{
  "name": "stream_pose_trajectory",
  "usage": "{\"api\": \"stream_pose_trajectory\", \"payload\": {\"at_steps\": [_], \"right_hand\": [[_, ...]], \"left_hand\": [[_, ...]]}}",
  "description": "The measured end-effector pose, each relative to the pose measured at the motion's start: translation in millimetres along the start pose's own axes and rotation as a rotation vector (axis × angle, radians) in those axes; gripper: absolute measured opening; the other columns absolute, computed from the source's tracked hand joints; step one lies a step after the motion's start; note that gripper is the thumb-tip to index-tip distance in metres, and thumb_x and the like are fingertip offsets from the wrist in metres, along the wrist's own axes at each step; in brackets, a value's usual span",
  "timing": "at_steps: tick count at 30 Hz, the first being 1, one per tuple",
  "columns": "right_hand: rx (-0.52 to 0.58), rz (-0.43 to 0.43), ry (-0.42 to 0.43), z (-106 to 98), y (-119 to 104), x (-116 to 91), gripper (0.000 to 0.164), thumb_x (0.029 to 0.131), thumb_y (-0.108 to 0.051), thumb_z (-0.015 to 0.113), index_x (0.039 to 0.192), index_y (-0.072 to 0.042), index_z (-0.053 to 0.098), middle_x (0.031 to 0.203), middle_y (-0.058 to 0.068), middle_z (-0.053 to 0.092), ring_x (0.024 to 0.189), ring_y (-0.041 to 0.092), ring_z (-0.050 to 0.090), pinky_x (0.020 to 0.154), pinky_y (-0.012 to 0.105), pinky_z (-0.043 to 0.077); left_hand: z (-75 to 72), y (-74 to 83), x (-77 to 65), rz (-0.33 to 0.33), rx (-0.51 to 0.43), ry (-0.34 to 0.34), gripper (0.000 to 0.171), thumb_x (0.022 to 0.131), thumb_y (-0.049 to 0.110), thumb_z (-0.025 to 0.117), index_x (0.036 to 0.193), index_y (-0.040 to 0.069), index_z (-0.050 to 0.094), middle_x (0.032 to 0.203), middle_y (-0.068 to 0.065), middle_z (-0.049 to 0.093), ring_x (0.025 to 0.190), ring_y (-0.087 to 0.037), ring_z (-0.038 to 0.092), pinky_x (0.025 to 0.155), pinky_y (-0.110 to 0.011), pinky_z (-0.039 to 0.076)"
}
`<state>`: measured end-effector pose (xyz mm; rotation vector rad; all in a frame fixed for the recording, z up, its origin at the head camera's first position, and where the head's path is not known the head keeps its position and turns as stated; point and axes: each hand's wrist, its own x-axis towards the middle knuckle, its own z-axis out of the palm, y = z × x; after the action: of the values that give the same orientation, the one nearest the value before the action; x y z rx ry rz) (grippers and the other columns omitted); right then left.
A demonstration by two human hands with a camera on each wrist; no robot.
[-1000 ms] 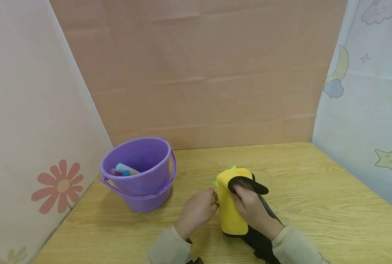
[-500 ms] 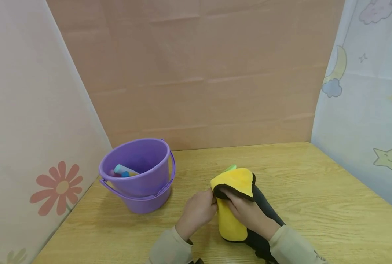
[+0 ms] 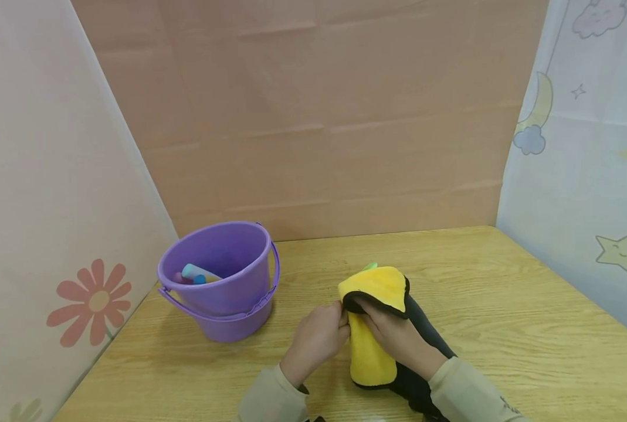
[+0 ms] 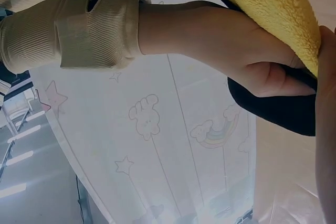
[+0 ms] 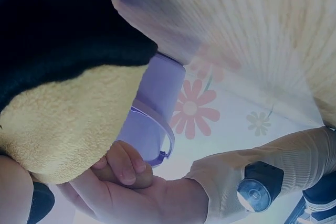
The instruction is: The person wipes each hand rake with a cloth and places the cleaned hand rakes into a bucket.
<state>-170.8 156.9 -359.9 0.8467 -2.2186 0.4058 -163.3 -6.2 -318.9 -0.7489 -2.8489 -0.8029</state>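
A towel (image 3: 375, 357), yellow and fluffy on one side, dark grey on the other with black edging, hangs folded over my right hand (image 3: 395, 334), which grips it with the fingertips hidden in the fold. Beside it, my left hand (image 3: 318, 331) is curled into a fist right at the towel's left edge, as the right wrist view also shows with the curled fingers (image 5: 123, 163). A green tip (image 3: 370, 266) sticks out behind the towel's top. I cannot tell the kind of the green-tipped thing in the left fist; the towel covers most of it.
A purple bucket (image 3: 260, 264) with a lowered handle stands to the left on the wooden table (image 3: 503, 305). Inside lie several coloured pieces, among them a pale blue cylinder (image 3: 199, 271). A brown paper backdrop (image 3: 334, 146) and patterned side sheets enclose the table.
The towel's upper part has folded down over my right hand, and its black edge now drapes across the fingers. The left fist stays nearly where it was; less green shows.
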Motion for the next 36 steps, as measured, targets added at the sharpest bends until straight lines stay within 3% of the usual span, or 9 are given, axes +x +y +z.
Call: {"api": "stream_pose_trajectory", "payload": {"at_steps": [12,18,20,24,26,28,36], "right_hand": [[-0.078,0.006,0.038,-0.3,1.7,0.3,0.046,0.100,-0.036,0.017,0.103,-0.011,0.055,0.090,-0.001,0.052,0.084,0.011,0.048,0.073,0.030,0.046],[-0.113,0.035,0.058,0.6,6.8,-0.2,0.050,0.100,-0.036,0.014,0.101,-0.010,0.056,0.086,-0.001,0.051,0.078,0.012,0.048,0.068,0.030,0.046],[-0.104,0.053,0.065,0.2,8.8,-0.2,0.043,0.101,-0.034,0.021,0.101,-0.010,0.057,0.085,-0.001,0.052,0.078,0.013,0.049,0.068,0.031,0.046],[-0.090,0.091,0.068,-0.3,11.3,0.3,0.012,0.094,-0.015,0.053,0.102,-0.010,0.059,0.087,0.001,0.055,0.080,0.016,0.052,0.069,0.035,0.047],[-0.086,0.102,0.057,-0.5,11.1,0.4,0.020,0.084,-0.005,0.063,0.103,-0.010,0.059,0.087,0.001,0.055,0.080,0.016,0.052,0.069,0.035,0.047],[-0.084,0.119,0.048,-0.8,10.7,0.2,0.026,0.080,-0.001,0.066,0.104,-0.009,0.059,0.088,0.002,0.056,0.080,0.015,0.053,0.068,0.034,0.048],[0.045,0.211,0.058,-2.0,15.1,-1.5,0.029,0.082,0.006,0.062,0.109,-0.002,0.059,0.100,0.010,0.063,0.085,0.020,0.061,0.066,0.032,0.052]], "left_hand": [[-1.2,1.9,-0.6,0.004,0.006,0.009,0.020,0.084,0.008,0.053,0.067,0.013,0.042,0.055,0.006,0.030,0.048,-0.006,0.030,0.042,-0.021,0.026],[-1.8,3.5,-0.2,-0.010,0.057,0.002,0.011,0.082,0.012,0.057,0.072,0.010,0.051,0.059,0.004,0.040,0.052,-0.009,0.036,0.044,-0.025,0.032],[-1.7,3.8,-0.1,-0.010,0.060,-0.009,0.011,0.083,0.014,0.058,0.074,0.010,0.053,0.059,0.003,0.042,0.052,-0.009,0.038,0.044,-0.025,0.033],[-1.4,3.5,-0.2,-0.014,0.050,-0.028,0.011,0.086,0.016,0.060,0.078,0.009,0.056,0.059,0.003,0.044,0.051,-0.009,0.040,0.043,-0.024,0.034],[-1.3,3.7,-0.4,-0.016,0.044,-0.031,0.011,0.086,0.016,0.060,0.080,0.008,0.056,0.059,0.003,0.043,0.050,-0.009,0.040,0.043,-0.023,0.034],[-1.2,3.9,-0.7,-0.022,0.045,-0.032,0.011,0.086,0.017,0.060,0.081,0.007,0.057,0.060,0.003,0.043,0.051,-0.009,0.040,0.043,-0.024,0.034],[-1.0,5.3,-2.3,-0.032,0.038,-0.043,0.016,0.086,0.021,0.064,0.082,0.007,0.057,0.060,0.003,0.043,0.050,-0.009,0.041,0.043,-0.024,0.035]]}}
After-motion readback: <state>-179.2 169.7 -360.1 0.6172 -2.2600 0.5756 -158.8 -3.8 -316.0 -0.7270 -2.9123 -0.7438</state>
